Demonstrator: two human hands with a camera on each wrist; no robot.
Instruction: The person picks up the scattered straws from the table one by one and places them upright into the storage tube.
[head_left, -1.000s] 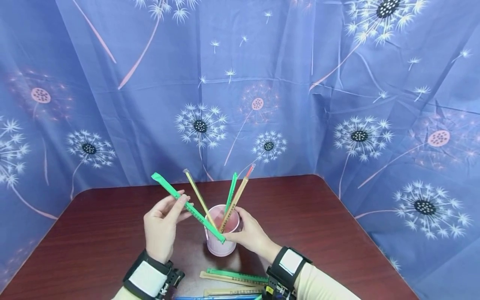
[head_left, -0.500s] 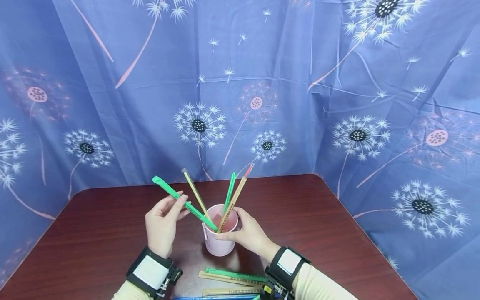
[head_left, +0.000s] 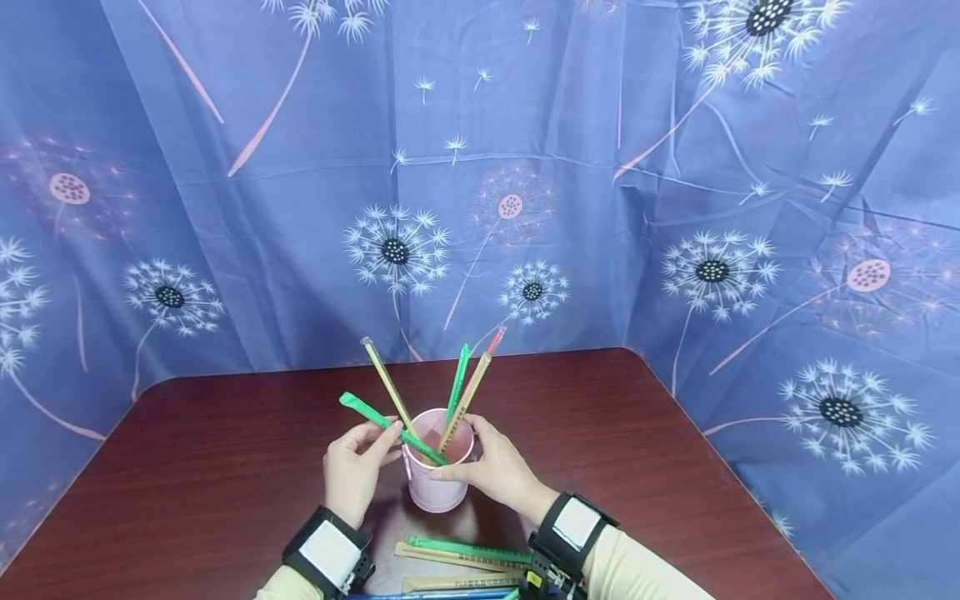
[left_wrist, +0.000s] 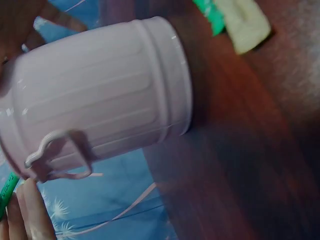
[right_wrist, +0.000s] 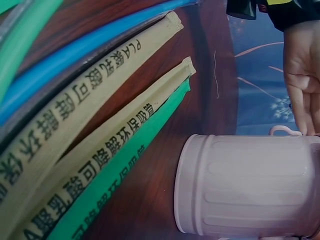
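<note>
My left hand (head_left: 352, 468) pinches a green paper-wrapped straw (head_left: 366, 411) between thumb and fingers. The straw slants down to the right, and its lower end overlaps the mouth of a small pale pink bucket (head_left: 438, 493). My right hand (head_left: 497, 468) grips the bucket at its rim from the right, thumb in front. Leaning inside it are a yellowish straw (head_left: 386, 375), another green straw (head_left: 458, 385), a beige paper-wrapped straw (head_left: 474, 387) and a red-tipped one (head_left: 496, 339). In the left wrist view, the left fingers (left_wrist: 35, 210) are close to the rim by the bucket's looped handle (left_wrist: 75, 150).
In front of the bucket lie loose straws: a green wrapped one (head_left: 472, 549), beige wrapped ones (right_wrist: 110, 90) and a blue one (right_wrist: 95, 55). They rest on a dark reddish wooden table (head_left: 225, 467). A blue dandelion-print cloth (head_left: 300, 208) hangs behind.
My left hand has moved right and slightly down, bringing the green straw's lower end over the bucket's mouth. The right hand keeps its grip on the bucket.
</note>
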